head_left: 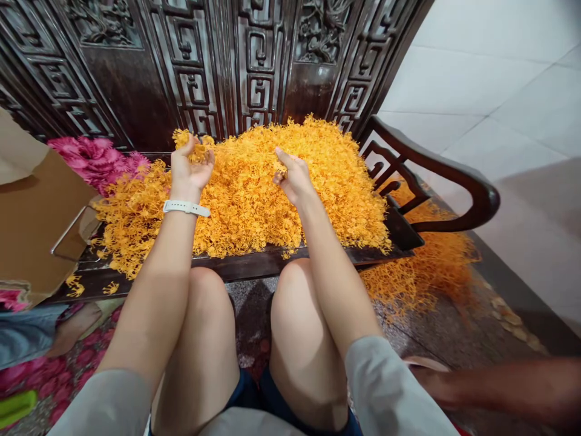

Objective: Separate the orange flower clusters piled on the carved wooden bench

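Note:
A large heap of yellow-orange artificial flower pieces [254, 200] covers the seat of a dark carved wooden bench. My left hand [191, 172], with a pale watch band on the wrist, is raised over the left part of the heap. Its curled fingers hold a small bunch of yellow flower pieces [181, 138]. Over the middle of the heap, my right hand [296, 177] is closed in a pinch, thumb on top. A bit of yellow shows between its fingertips, apparently one flower piece, partly hidden by the fingers.
Pink artificial flowers [97, 158] lie at the bench's left, beside a cardboard box [40, 212]. A curved wooden armrest [481, 200] bounds the right side. Orange stringy pieces [417, 272] pile on the floor there. Another person's limb [508, 387] reaches in at lower right.

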Tool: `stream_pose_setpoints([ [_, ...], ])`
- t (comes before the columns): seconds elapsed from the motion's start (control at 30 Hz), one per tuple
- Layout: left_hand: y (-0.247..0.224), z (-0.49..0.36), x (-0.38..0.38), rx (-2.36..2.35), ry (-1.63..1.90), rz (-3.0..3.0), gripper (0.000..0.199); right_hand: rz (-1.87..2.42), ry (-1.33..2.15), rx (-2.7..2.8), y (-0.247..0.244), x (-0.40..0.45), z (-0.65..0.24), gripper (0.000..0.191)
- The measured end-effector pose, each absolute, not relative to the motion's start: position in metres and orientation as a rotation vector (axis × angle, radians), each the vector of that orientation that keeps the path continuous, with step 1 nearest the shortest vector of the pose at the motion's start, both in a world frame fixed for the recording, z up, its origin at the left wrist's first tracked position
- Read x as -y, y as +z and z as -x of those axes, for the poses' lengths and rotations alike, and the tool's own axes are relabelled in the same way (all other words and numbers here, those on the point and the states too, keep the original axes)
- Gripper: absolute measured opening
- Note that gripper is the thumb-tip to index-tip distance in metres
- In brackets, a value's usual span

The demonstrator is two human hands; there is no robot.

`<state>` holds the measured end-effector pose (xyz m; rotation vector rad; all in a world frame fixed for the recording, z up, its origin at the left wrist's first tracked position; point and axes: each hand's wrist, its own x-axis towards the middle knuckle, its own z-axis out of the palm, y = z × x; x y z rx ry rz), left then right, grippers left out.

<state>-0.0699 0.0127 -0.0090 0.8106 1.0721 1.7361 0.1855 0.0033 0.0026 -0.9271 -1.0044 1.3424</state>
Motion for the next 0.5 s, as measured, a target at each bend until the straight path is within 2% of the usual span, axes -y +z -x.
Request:
stream_pose_setpoints([
  [0.27, -0.011, 0.065, -0.012, -1.204, 1.715, -0.83, 0.07, 0.815, 1.604, 0.823, 0.007, -0.002, -0.2, 0.025],
  [0.5, -0.028, 0.075, -0.017, -1.579, 1.806, -0.69, 0.074, 0.852, 1.41, 0.882, 0.007, -0.004, -0.2, 0.032],
])
